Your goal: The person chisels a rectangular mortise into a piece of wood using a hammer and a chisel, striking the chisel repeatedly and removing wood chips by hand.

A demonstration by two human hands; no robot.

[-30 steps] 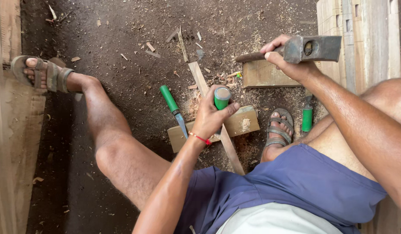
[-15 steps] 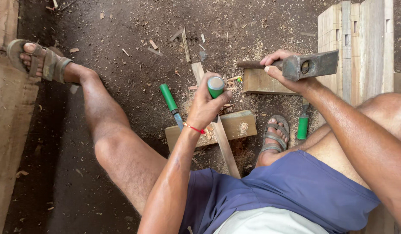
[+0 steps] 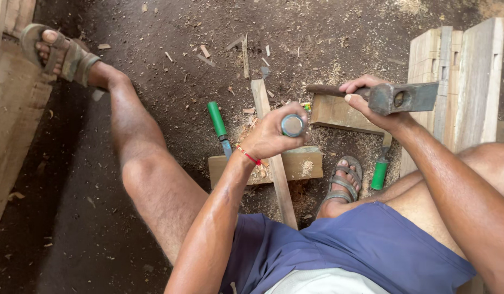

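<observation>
My left hand (image 3: 274, 133) grips an upright chisel (image 3: 293, 125); only its round metal-capped handle end shows above the fist. The chisel stands over a long wooden strip (image 3: 271, 149) that lies across a wooden block (image 3: 303, 163). My right hand (image 3: 372, 103) holds a hammer (image 3: 401, 97) by its wooden handle, close to the steel head, raised to the right of the chisel. The chisel's blade is hidden by my hand.
A green-handled chisel (image 3: 218, 122) lies on the dirt left of the strip, another green-handled tool (image 3: 379, 173) by my right sandalled foot (image 3: 342, 182). A wooden board (image 3: 339, 111) lies under the hammer. Stacked planks (image 3: 461, 87) stand at right. Wood chips litter the ground.
The view has shifted. My left hand has tilted the chisel so its capped end faces up. My right hand with the hammer has come down a little and nearer the chisel.
</observation>
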